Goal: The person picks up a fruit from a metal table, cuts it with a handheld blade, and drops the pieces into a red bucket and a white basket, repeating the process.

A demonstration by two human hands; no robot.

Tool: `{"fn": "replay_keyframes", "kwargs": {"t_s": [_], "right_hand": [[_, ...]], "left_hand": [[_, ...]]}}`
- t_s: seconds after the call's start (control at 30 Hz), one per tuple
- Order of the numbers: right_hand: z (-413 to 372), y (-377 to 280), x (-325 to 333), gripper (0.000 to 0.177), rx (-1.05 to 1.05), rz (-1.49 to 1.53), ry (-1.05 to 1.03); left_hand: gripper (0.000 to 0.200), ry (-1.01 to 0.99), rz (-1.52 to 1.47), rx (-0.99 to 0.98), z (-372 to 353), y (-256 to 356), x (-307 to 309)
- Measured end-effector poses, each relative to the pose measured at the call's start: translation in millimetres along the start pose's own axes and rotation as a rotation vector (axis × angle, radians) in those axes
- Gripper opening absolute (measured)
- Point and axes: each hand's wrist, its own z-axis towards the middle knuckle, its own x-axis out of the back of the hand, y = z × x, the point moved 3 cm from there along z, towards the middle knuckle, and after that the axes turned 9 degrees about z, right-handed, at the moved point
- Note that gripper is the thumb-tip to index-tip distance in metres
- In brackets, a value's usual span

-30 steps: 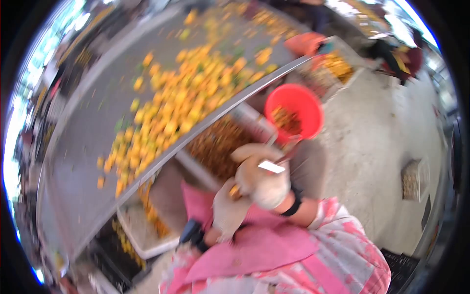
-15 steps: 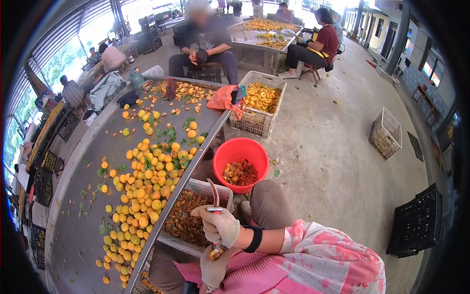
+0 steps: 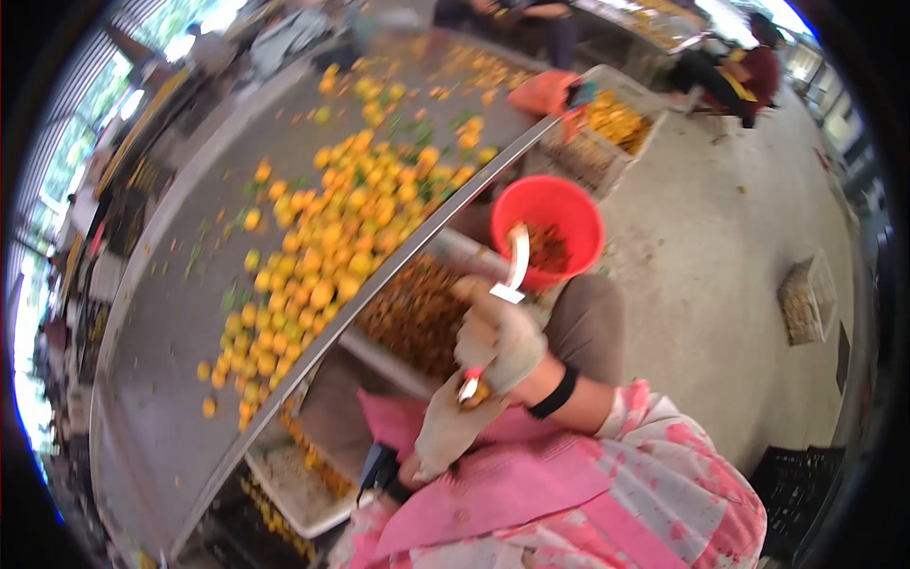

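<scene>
My gloved right hand point(image 3: 504, 339) is closed around the handle of a curved knife point(image 3: 520, 254), whose blade points up from the fist. Below the fist, a red band and a shiny metal end point(image 3: 469, 387) show beside a fruit in my left hand. My gloved left hand point(image 3: 451, 429) is closed on that apricot point(image 3: 482, 393), mostly hidden by the fingers. Both hands are close together above my lap. Left of them, a pile of yellow-orange apricots point(image 3: 322, 256) lies on the metal table point(image 3: 156, 417).
A crate of brown fruit pieces point(image 3: 379, 365) stands under the table edge. Beyond my knee is a red bucket point(image 3: 592, 213) with more pieces. A crate of orange halves point(image 3: 583, 156), a pale crate point(image 3: 806, 296) and a black crate point(image 3: 796, 498) stand on the floor. People sit farther back.
The view has tilted down and turned, so the table and bucket sit higher and farther right. My hands stay together, still holding the knife and the apricot. The picture is more blurred.
</scene>
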Motion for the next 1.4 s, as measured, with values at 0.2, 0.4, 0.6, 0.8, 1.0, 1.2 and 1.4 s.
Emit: {"fn": "replay_keyframes", "kwargs": {"t_s": [0.2,0.4,0.6,0.8,1.0,1.2,1.4], "right_hand": [[6.0,-21.6,9.8,0.017,0.157,-0.089,-0.037],[-9.1,4.0,5.4,0.030,0.043,-1.056,-0.091],[-5.0,42.2,3.2,0.043,-0.095,-1.109,-0.061],[-3.6,51.9,2.3,0.037,-0.258,-1.084,-0.045],[-2.7,60.4,0.7,0.031,-0.358,-1.136,0.042],[0.0,66.3,-0.4,0.030,-0.417,-1.105,-0.046],[-0.7,75.9,-3.2,0.028,-0.478,-1.076,-0.031]], "left_hand": [[0.042,-0.126,-0.432,0.004,-14.7,-7.8,19.7],[0.061,0.065,-0.475,-0.121,-14.9,-17.8,34.1],[0.051,0.403,0.016,-0.392,-19.2,-13.9,38.8],[0.043,0.514,0.122,-0.327,-29.2,-16.1,47.8],[0.037,0.476,-0.145,-0.284,-34.1,-30.9,49.6],[0.036,0.279,-0.597,-0.081,-43.7,-38.8,57.8],[0.037,0.287,-0.653,0.030,-56.4,-42.8,66.1]]}}
